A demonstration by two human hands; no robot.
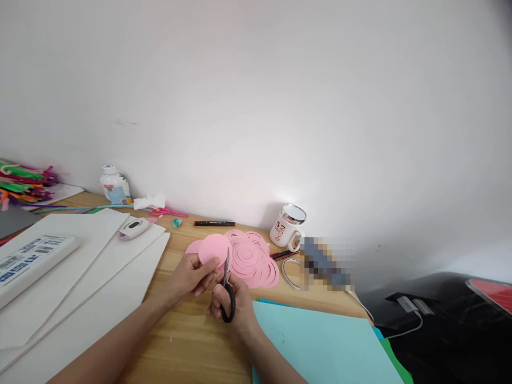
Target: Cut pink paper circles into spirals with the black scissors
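My left hand (pixel 191 274) pinches a round pink paper disc (pixel 214 249) and holds it up over the wooden table (pixel 188 341). My right hand (pixel 234 305) is wrapped round the black handles of a pair of scissors (pixel 228 288), whose blades point up at the disc's right edge. Just behind lies a pile of pink paper circles cut into spirals (pixel 251 258).
Large white sheets (pixel 84 277) and a white box (pixel 28 261) lie at the left, with a small white device (pixel 134 228) on them. A light blue sheet (pixel 320 346) lies at the right front. A mug (pixel 287 226), black marker (pixel 215 223), bottle (pixel 114 185) and coloured pipe cleaners (pixel 24 184) line the wall.
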